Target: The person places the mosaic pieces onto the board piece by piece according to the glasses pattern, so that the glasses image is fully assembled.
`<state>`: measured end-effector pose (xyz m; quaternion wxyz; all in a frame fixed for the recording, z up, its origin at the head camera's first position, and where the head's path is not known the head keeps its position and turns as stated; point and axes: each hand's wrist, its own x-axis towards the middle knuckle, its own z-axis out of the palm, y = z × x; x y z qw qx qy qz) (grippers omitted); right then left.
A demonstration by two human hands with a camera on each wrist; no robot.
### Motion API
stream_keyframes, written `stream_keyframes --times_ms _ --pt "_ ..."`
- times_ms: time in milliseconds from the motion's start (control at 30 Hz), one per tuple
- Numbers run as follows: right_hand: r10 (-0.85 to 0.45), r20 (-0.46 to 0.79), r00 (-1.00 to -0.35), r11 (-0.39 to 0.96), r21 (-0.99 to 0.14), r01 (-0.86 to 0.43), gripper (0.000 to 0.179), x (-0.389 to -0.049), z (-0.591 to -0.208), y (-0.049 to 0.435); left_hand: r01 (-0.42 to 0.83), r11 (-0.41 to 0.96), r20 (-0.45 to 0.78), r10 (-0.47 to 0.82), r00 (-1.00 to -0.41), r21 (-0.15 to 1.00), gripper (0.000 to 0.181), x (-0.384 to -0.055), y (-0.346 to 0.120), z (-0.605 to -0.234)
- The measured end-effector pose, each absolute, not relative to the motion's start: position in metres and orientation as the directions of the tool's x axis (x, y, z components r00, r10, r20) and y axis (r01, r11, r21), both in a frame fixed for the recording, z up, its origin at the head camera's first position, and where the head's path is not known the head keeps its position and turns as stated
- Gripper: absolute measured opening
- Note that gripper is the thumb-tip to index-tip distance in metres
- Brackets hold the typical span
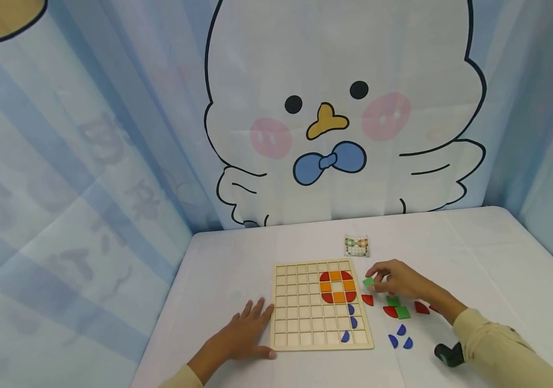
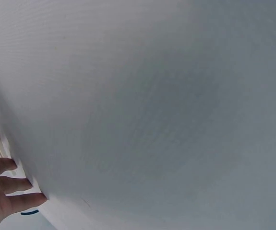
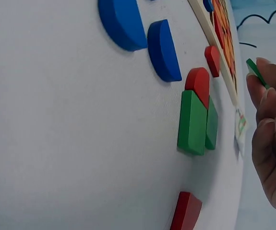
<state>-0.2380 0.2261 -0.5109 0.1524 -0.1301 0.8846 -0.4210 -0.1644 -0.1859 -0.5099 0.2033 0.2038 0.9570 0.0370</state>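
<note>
My right hand (image 1: pixel 398 279) pinches a green square block (image 1: pixel 368 282) between thumb and fingertips, just off the right edge of a wooden grid board (image 1: pixel 322 346); the right wrist view shows the same green block (image 3: pixel 257 72) at the fingertips. Set in the board are orange squares (image 1: pixel 338 297) and red quarter-round pieces (image 1: pixel 326 297) forming a ring, with several blue half-round pieces (image 1: pixel 353 322) below. My left hand (image 1: pixel 244 334) lies flat with spread fingers, touching the board's left edge. In the left wrist view only part of the left hand (image 2: pixel 8 189) shows.
Right of the board lie loose green squares (image 1: pixel 402 312), red quarter-rounds (image 1: pixel 422 307) and blue half-rounds (image 1: pixel 393 341). A small pattern card (image 1: pixel 357 246) lies behind the board. A black object (image 1: pixel 448 355) sits by the right sleeve. A printed curtain (image 1: pixel 339 199) hangs behind the table.
</note>
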Motion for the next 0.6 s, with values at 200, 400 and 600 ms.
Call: stream_keyframes --times_ms 200,400,600 --pt "-0.419 -0.142 -0.897 0.574 -0.807 -0.140 0.036 -0.240 -0.509 0.214 0.372 0.917 -0.380 0.399 -0.834 0.147 0.109 -0.165 -0.186 -0.511" --pt "-0.478 -0.112 -0.871 0.521 -0.835 -0.179 0.038 -0.241 -0.509 0.203 0.370 0.918 -0.383 0.397 -0.834 0.146 0.109 -0.165 -0.186 -0.512" --pt "-0.492 -0.090 -0.866 0.495 -0.847 -0.193 0.033 -0.245 -0.512 0.190 0.365 0.918 -0.381 0.396 -0.835 0.154 0.109 -0.165 -0.186 -0.512"
